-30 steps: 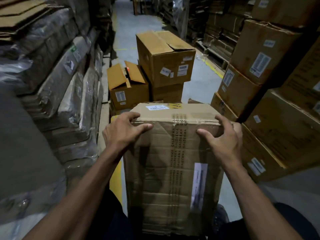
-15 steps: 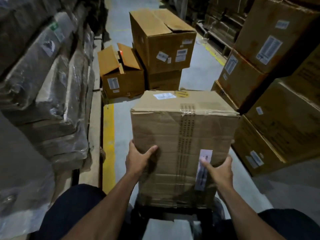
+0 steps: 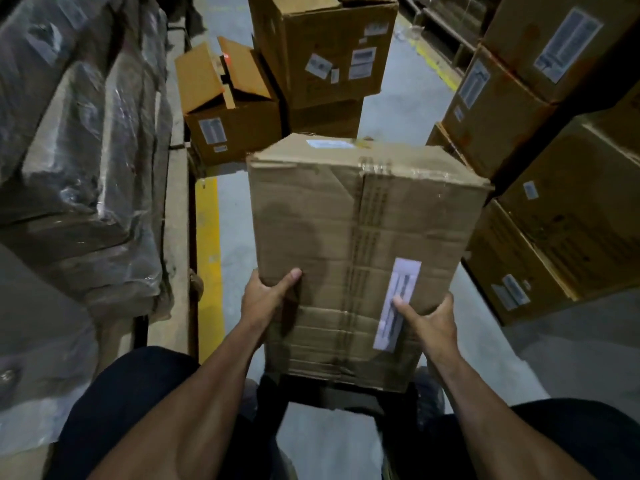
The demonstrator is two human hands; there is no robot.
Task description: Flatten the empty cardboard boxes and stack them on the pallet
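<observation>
Both hands have slid from the top edge to the lower sides of the creased, taped brown cardboard box (image 3: 360, 251), frame centre. Left hand (image 3: 265, 299) and right hand (image 3: 431, 322) grip it; box still unflattened.

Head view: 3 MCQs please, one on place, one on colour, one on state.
1. Where is the open-flapped box?
A. left of the stacked boxes
B. on top of the held box
C. under the right hand

2. What colour is the floor stripe?
A. red
B. yellow
C. blue

3. How is the held box gripped?
A. left hand only
B. both hands on its sides
C. not touched

Key: A, it sits on the floor left of the stack; B, the stripe is yellow; B, the left hand and right hand clasp opposite sides.
</observation>
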